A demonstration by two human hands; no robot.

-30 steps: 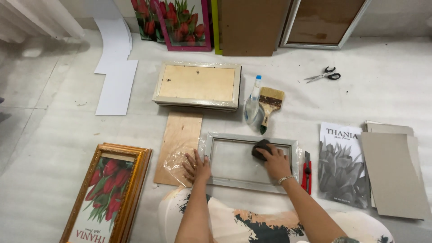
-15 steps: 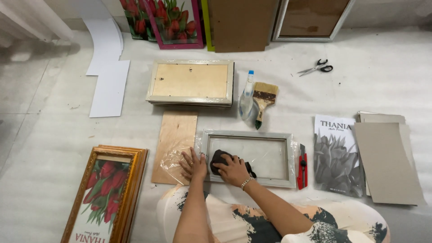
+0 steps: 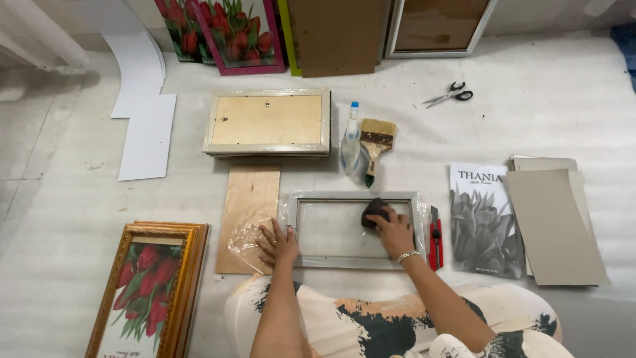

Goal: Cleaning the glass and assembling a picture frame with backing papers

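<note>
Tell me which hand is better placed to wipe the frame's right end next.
Probably the right hand: it presses the dark cloth on the silver frame's glass near that end; the left hand braces the left edge.

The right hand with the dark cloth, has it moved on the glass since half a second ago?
Yes. The right hand and dark cloth have slid rightward across the silver frame, from near the left hand toward the frame's right edge.
</note>
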